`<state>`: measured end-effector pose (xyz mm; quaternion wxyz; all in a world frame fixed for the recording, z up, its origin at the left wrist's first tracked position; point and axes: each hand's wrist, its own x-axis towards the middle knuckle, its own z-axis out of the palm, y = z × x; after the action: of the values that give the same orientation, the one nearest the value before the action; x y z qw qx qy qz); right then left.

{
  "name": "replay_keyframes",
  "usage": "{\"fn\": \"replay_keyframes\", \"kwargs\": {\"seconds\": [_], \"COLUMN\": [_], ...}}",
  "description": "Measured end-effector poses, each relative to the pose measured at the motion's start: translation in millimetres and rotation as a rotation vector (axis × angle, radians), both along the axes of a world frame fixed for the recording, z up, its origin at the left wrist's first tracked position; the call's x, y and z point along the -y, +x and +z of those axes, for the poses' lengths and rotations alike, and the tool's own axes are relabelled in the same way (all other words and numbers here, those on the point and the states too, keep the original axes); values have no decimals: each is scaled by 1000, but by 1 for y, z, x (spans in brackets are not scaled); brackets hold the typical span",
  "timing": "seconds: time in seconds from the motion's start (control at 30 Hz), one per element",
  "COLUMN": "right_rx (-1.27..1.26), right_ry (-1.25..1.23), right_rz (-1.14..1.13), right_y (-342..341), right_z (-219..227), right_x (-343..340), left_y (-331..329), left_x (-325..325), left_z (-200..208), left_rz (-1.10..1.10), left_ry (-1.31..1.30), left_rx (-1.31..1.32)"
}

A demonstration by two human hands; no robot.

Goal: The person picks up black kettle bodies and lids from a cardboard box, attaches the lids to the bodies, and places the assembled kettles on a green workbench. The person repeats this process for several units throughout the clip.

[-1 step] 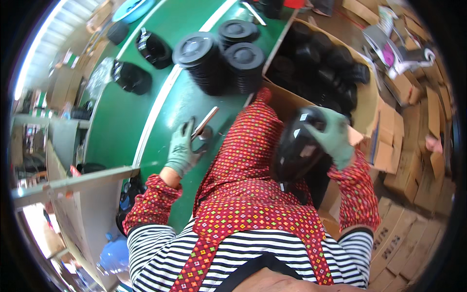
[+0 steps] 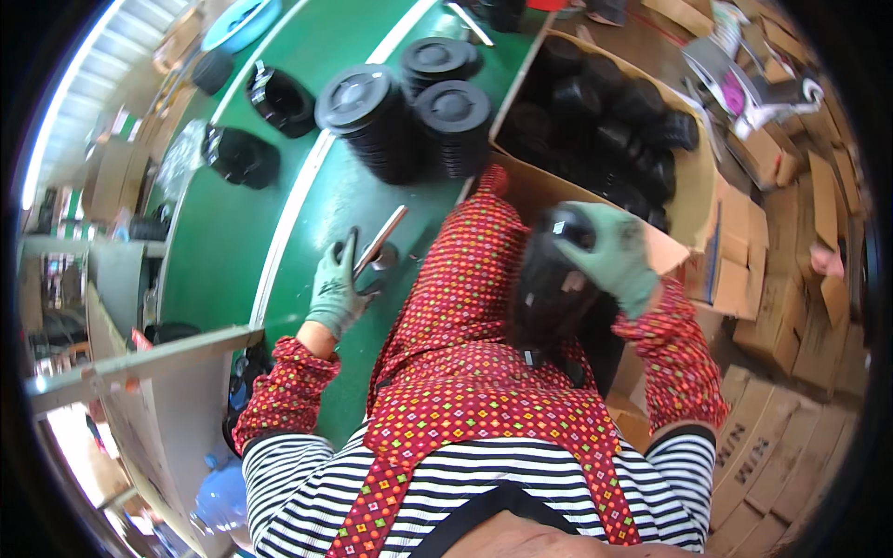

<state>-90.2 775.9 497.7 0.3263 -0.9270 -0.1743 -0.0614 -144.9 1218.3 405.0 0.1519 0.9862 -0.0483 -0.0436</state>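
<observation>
Right hand (image 2: 609,256): mine, in a pale green glove, fingers and thumb spread wide over the upper end of a glossy black vessel (image 2: 551,293), which I have firm hold of.
Black vessel: tilted in front of my body, its lower part over my lap, against the red patterned apron (image 2: 465,391).
Left hand (image 2: 337,286): gloved too, above the near part of the green worktop (image 2: 219,232), partly curled, index finger reaching up, with the near end of a slim rod (image 2: 379,242) between finger and thumb.
Beside the rod: a small shiny rounded piece (image 2: 383,258); I cannot tell whether it belongs to it.
Beyond my left hand: three stacks of black discs (image 2: 355,98), close together, blocking the way straight ahead across the worktop.
Far left of the worktop: two more black vessels (image 2: 281,100), past the white stripe (image 2: 293,209), near a crumpled clear bag (image 2: 181,158) and a blue basin (image 2: 242,26).
Ahead of my right hand: an open carton (image 2: 704,177) crowded with black pieces (image 2: 595,100), its pale flap (image 2: 665,249) jutting out just beside my glove.
Right side: brown cardboard boxes (image 2: 779,302), piled up and hemming me in.
Lower left: a metal rail (image 2: 139,361) and a blue bottle (image 2: 221,495).
</observation>
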Motion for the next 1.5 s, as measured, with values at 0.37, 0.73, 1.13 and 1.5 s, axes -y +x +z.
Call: {"fn": "replay_keyframes", "kwargs": {"seconds": [0.37, 0.73, 1.13, 1.5], "right_rx": [-139, 362, -329, -186], "right_ry": [192, 141, 971, 990], "right_rz": [135, 296, 574, 790], "right_y": [-25, 26, 40, 38], "right_z": [42, 91, -50, -10], "right_x": [-20, -15, -16, -29], "left_y": [8, 57, 91, 46], "left_x": [37, 157, 250, 290], "left_z": [66, 235, 216, 203], "left_rz": [307, -153, -1085, -862], "left_ry": [-1138, -796, -813, -412], "left_rx": [-441, -542, -218, -80]}}
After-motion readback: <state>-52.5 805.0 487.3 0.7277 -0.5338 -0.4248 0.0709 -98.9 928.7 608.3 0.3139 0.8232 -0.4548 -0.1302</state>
